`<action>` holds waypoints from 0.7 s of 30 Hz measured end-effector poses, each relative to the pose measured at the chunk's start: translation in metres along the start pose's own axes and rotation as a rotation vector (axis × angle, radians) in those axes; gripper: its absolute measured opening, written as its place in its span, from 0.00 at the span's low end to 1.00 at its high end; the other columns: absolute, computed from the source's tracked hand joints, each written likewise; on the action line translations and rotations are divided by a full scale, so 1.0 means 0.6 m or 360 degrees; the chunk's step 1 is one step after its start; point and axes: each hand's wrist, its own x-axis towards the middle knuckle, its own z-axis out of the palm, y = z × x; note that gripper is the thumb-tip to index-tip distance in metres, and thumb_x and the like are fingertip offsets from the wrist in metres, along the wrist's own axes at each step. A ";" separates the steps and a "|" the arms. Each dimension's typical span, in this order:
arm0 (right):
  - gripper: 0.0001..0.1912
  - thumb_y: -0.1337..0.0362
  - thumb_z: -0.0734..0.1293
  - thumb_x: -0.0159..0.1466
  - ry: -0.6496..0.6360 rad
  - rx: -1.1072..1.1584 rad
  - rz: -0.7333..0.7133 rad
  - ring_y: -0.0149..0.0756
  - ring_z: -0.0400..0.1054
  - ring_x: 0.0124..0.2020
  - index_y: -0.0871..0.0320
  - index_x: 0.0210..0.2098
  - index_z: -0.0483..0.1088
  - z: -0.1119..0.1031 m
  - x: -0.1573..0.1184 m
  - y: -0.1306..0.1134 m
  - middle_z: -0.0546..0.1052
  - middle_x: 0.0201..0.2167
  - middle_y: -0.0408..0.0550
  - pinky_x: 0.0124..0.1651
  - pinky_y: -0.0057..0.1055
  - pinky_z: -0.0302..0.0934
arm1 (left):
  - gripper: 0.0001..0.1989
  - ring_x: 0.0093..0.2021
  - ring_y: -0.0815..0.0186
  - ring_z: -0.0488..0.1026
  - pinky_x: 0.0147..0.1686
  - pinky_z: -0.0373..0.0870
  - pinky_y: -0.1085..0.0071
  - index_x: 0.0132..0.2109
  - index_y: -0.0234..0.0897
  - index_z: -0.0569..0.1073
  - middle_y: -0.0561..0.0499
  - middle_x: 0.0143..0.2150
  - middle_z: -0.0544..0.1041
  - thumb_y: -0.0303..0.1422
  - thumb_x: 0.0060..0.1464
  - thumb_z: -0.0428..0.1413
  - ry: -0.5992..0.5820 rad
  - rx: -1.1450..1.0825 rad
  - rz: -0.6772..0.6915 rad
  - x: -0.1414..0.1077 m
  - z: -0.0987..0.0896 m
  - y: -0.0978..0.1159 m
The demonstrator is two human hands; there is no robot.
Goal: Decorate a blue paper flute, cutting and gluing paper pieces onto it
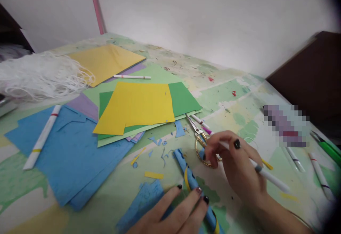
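A rolled blue paper tube with dark spots and a yellow strip [192,181] lies under fingers of the left hand [174,212], whose grip I cannot tell. The right hand [241,166] pinches a slim white marker [273,181], partly hiding gold-handled metal scissors [197,131]. Decorating seems underway; marking next calls for a steady tube.

Open lane: far table [218,97], right of paper stack [146,104], just flat scraps. Scissors [197,130] sit by right fingers [221,136], blocking straight ahead. Blue roll [195,184] under left fingers [185,207] bars crossing. Left: bulky string bundle [45,76]. Right: loose markers [321,175].
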 end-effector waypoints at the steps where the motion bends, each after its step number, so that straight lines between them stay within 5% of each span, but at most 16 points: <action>1: 0.14 0.56 0.56 0.67 0.0064 -0.0001 0.0046 0.29 0.62 0.21 0.55 0.33 0.67 0.001 0.003 0.002 0.72 0.24 0.43 0.23 0.26 0.57 | 0.15 0.57 0.67 0.63 0.48 0.66 0.70 0.47 0.40 0.73 0.58 0.55 0.71 0.30 0.63 0.42 0.0000 -0.0017 -0.0001 0.001 -0.002 -0.003; 6: 0.11 0.59 0.60 0.65 0.0024 -0.0218 0.0074 0.28 0.65 0.22 0.57 0.29 0.68 0.015 -0.002 0.001 0.72 0.22 0.42 0.26 0.25 0.59 | 0.15 0.58 0.66 0.62 0.54 0.61 0.67 0.45 0.38 0.73 0.56 0.56 0.70 0.30 0.62 0.42 0.0028 -0.0027 0.0035 0.006 0.001 -0.007; 13: 0.20 0.55 0.54 0.68 0.0034 0.0092 -0.0080 0.30 0.63 0.25 0.56 0.36 0.74 0.021 -0.005 0.016 0.71 0.24 0.45 0.28 0.28 0.58 | 0.08 0.57 0.61 0.64 0.63 0.38 0.52 0.37 0.36 0.71 0.50 0.53 0.72 0.30 0.59 0.48 0.0036 -0.0168 -0.0051 0.013 0.013 0.006; 16: 0.22 0.56 0.54 0.68 0.0004 0.0139 -0.0034 0.31 0.62 0.25 0.58 0.36 0.76 0.013 0.002 0.019 0.69 0.21 0.46 0.27 0.29 0.56 | 0.06 0.56 0.58 0.65 0.62 0.39 0.51 0.33 0.36 0.69 0.48 0.52 0.73 0.31 0.57 0.50 0.0035 -0.0200 -0.0057 0.009 0.012 0.007; 21: 0.05 0.64 0.64 0.62 -0.0220 0.0409 0.0264 0.28 0.62 0.20 0.56 0.39 0.68 0.004 0.032 0.009 0.73 0.20 0.42 0.21 0.24 0.53 | 0.09 0.54 0.61 0.67 0.61 0.46 0.56 0.33 0.37 0.69 0.53 0.53 0.72 0.33 0.59 0.48 0.0009 -0.0154 -0.0092 -0.001 0.007 0.007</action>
